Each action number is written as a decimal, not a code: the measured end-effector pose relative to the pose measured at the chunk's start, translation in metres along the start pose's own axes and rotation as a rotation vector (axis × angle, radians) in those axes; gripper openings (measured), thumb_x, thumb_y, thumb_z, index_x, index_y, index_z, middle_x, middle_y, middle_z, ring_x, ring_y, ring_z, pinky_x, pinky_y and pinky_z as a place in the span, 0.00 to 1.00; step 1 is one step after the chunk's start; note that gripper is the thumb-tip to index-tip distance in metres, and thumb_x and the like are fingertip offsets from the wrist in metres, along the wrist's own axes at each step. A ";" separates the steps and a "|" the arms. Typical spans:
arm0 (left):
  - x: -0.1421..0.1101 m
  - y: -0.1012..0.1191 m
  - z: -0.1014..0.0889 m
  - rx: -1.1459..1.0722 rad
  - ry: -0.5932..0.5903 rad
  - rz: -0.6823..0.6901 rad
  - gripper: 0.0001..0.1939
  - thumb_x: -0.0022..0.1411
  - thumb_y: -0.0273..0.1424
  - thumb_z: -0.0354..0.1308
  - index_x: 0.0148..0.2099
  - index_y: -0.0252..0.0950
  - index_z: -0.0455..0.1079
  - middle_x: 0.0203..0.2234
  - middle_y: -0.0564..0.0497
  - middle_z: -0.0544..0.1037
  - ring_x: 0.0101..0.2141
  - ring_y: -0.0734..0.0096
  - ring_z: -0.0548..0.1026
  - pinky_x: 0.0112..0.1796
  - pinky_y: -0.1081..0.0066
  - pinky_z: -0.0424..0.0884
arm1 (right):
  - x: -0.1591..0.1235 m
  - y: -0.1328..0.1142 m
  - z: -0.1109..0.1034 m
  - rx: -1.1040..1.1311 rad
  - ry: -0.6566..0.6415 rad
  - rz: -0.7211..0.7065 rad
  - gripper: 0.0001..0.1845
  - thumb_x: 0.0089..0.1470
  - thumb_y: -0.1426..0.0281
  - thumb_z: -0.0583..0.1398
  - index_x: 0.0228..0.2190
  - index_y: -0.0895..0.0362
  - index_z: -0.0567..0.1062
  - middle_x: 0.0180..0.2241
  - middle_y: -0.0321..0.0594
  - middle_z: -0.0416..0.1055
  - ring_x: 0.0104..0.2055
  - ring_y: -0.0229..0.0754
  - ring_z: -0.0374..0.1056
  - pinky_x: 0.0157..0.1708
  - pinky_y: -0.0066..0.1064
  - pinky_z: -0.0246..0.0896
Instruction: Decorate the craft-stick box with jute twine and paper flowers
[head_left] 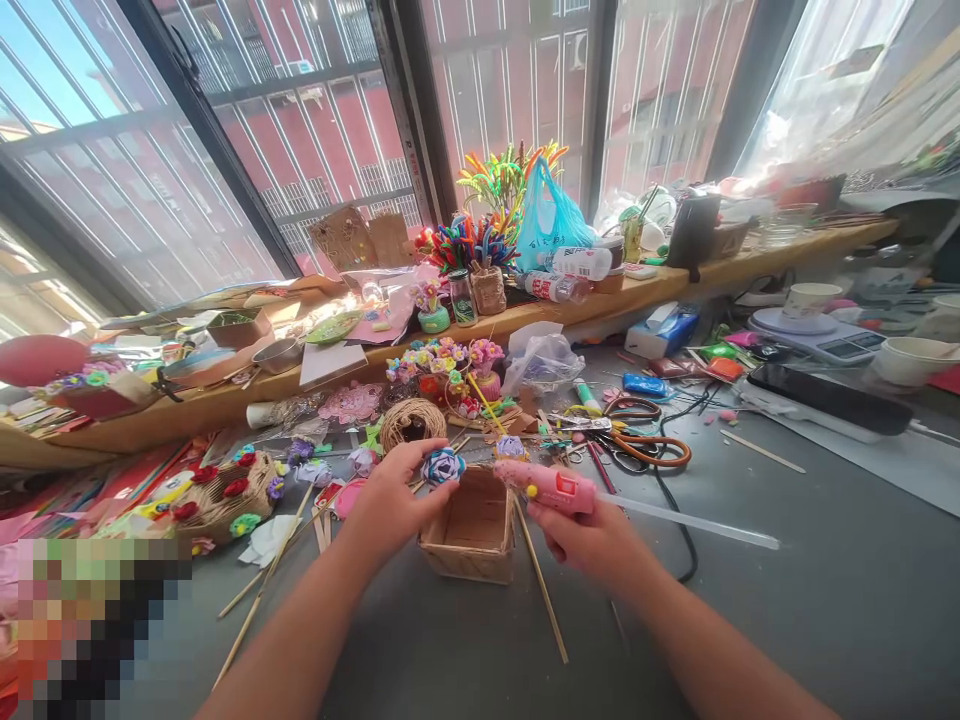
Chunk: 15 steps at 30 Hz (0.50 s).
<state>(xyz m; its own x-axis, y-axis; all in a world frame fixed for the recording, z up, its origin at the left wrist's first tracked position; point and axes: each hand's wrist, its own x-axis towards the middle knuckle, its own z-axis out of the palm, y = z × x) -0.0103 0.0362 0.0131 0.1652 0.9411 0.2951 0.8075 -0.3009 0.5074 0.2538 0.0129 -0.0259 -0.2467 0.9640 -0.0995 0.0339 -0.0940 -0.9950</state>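
Between the thumb and fingers of my left hand point(394, 510) is a blue and white craft flower point(443, 467), its petals facing up. My right hand point(581, 535) grips a pink glue gun point(551, 486) with a long clear glue stick out of its back; the nozzle points left, toward the flower, with a gap between them. Below and between my hands stands a small square brown box point(469, 566) with an open top. A pale purple flower point(511, 449) shows just behind the gun's nozzle. A thin wooden stick point(544, 585) lies right of the box.
Behind the box are a twine roll point(412, 424) and a pot of small flowers point(431, 365). Scissors point(649, 445) and a black cable point(679, 520) lie to the right, near a phone point(829, 395). A flower-covered twine piece point(217, 500) sits left. A cluttered wooden ledge point(480, 332) runs behind.
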 end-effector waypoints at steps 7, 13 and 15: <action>-0.012 -0.006 0.003 -0.136 0.027 -0.052 0.38 0.63 0.46 0.68 0.70 0.42 0.63 0.66 0.39 0.70 0.64 0.45 0.70 0.63 0.46 0.67 | 0.001 0.011 0.005 0.087 0.053 0.064 0.24 0.54 0.56 0.67 0.49 0.54 0.80 0.17 0.27 0.63 0.19 0.36 0.59 0.19 0.26 0.53; -0.048 -0.026 0.032 -0.568 0.063 -0.269 0.44 0.62 0.53 0.67 0.71 0.41 0.57 0.70 0.34 0.64 0.70 0.42 0.62 0.65 0.45 0.65 | 0.001 0.015 -0.028 0.010 0.074 0.155 0.19 0.51 0.52 0.68 0.27 0.55 0.77 0.19 0.32 0.69 0.21 0.37 0.63 0.21 0.28 0.56; -0.057 -0.030 0.041 -0.663 0.084 -0.349 0.41 0.61 0.55 0.66 0.67 0.41 0.61 0.68 0.35 0.67 0.69 0.41 0.65 0.64 0.45 0.66 | -0.004 0.012 -0.058 -0.057 0.052 0.143 0.19 0.51 0.52 0.69 0.26 0.55 0.77 0.20 0.33 0.69 0.22 0.37 0.64 0.23 0.29 0.59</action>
<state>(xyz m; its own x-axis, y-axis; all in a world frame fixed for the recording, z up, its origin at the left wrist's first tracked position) -0.0213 -0.0023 -0.0524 -0.1028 0.9919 0.0753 0.2904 -0.0425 0.9560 0.3109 0.0225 -0.0369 -0.1848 0.9535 -0.2382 0.1200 -0.2187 -0.9684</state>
